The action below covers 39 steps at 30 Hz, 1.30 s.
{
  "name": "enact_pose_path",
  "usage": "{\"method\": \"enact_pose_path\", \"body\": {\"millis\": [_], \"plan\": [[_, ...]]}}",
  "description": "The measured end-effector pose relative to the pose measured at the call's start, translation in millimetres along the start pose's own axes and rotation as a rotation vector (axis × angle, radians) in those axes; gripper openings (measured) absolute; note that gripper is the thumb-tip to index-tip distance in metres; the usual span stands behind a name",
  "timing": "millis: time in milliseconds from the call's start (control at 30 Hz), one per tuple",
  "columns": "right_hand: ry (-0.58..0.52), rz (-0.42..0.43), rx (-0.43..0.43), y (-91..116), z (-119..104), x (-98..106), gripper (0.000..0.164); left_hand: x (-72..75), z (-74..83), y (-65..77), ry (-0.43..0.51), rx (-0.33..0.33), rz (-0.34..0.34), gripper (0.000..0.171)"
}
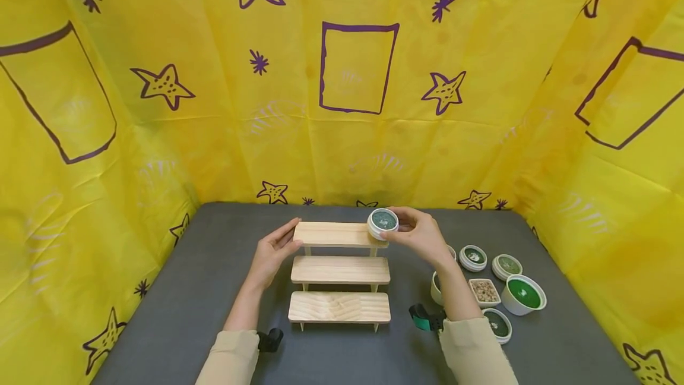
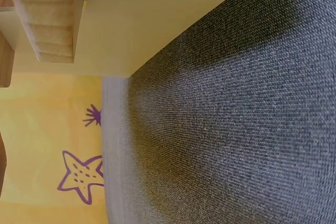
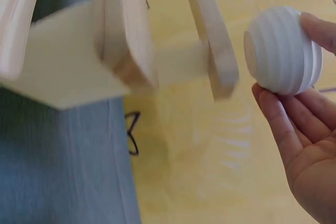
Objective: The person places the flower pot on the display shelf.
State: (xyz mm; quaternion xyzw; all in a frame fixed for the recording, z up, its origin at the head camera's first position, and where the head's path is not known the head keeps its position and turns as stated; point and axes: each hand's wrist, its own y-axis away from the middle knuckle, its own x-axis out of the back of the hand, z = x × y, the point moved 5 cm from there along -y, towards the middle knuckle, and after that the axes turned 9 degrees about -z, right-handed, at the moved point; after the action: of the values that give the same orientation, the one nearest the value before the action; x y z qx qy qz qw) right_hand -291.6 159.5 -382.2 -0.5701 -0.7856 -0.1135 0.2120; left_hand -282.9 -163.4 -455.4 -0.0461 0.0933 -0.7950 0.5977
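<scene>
A pale wooden three-step display stand (image 1: 341, 270) stands on the dark table. My left hand (image 1: 271, 257) holds the left end of its top step, thumb toward the front edge and fingers at the back corner. Between the thumb and fingers of my right hand (image 1: 424, 236) is a small white ribbed bowl (image 1: 376, 234) with a grey-green filling. From the head it overlaps the right end of the top step. The right wrist view shows the bowl (image 3: 278, 51) upright beyond the edge of that step, fingertips under its side. Only a sliver of the left hand shows in the left wrist view.
Right of the stand sit several small dishes: a white cup with bright green filling (image 1: 523, 293), a square dish of beige bits (image 1: 484, 292), and round bowls with green contents, such as a ribbed one (image 1: 472, 258). The right forearm partly covers some. Yellow patterned cloth (image 1: 352, 153) walls the table.
</scene>
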Motion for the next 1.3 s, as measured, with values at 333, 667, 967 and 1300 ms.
{"method": "enact_pose_path", "body": {"millis": [333,667,967,1300], "plan": [[-0.004,-0.038,0.036,-26.0,-21.2,-36.5,0.057,-0.5,-0.2,-0.9,0.005,0.012,0.018,0.059],[-0.008,-0.015,0.022,-42.1,-40.0,-68.9,0.051,-0.9,-0.7,-2.4,0.005,0.011,0.04,0.059],[-0.02,-0.048,0.049,-53.5,-52.2,-95.9,0.051,1.2,-2.4,-2.5,0.012,0.016,0.043,0.058],[-0.021,-0.076,0.057,-58.4,-59.3,-112.1,0.052,-0.5,0.0,-2.1,0.043,0.001,0.043,0.058]]}}
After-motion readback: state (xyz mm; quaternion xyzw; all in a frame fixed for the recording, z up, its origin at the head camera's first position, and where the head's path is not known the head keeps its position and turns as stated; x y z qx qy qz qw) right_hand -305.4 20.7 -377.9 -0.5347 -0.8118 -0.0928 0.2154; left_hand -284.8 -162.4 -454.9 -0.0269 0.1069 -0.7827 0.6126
